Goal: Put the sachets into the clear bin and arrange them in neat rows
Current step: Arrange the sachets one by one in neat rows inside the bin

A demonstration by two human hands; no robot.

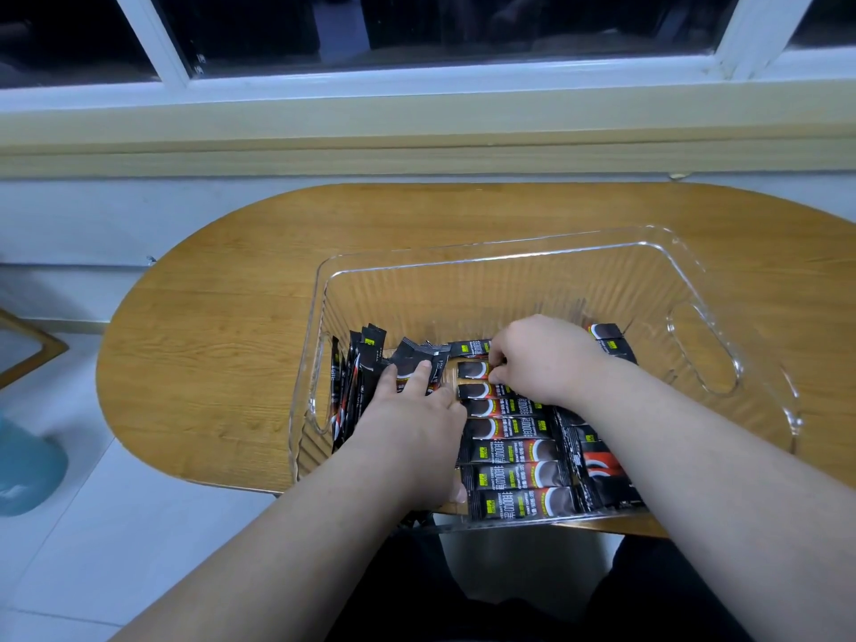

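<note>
Black sachets (pixel 512 474) lie flat in a row down the middle of the clear bin (pixel 509 266), which sits on a wooden table (pixel 222 289). A bunch (pixel 359 391) of others stands on edge at the bin's left end. The left hand (pixel 412 433) presses straight fingers against that bunch. The right hand (pixel 546 359), fingers curled, pinches a sachet (pixel 472 370) near the row's far end.

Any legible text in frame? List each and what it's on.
"INSTANT COFFEE": small white print on the black coffee sachets lying in the clear plastic bin.
Large Chinese characters beside it: too stylised and blurred to read.
Yellow-green logo squares, other fine print: unreadable.
</note>
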